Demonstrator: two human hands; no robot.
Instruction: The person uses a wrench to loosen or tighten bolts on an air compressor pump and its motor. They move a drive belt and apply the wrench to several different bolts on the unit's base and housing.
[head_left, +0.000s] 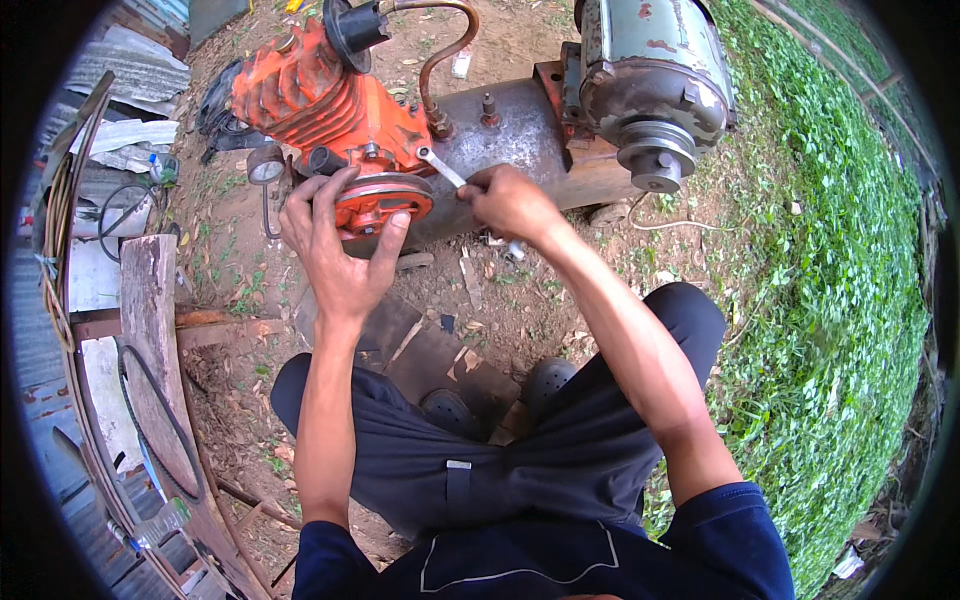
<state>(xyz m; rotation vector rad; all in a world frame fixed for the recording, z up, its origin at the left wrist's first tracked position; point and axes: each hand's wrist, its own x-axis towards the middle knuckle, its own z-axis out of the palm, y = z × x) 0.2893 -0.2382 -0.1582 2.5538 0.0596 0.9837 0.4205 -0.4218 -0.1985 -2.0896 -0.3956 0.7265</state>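
An orange compressor pump [310,100] with cooling fins sits on a rusty grey air tank [500,130]. On its near side is a grooved pulley wheel [410,203]. My left hand [338,245] grips this wheel, its fingers over the left rim and its thumb across the front face. My right hand [512,205] is closed on a combination wrench [441,167]. The wrench's ring end meets the pump body just above the wheel; whether it sits on a bolt is too small to tell.
A worn grey electric motor [655,75] with a stepped pulley [657,155] stands on the tank's right end. A curved copper pipe [470,25] rises from the tank. A pressure gauge [266,172] is left of the pump. Planks [150,300] and metal sheets line the left; grass [830,300] covers the right.
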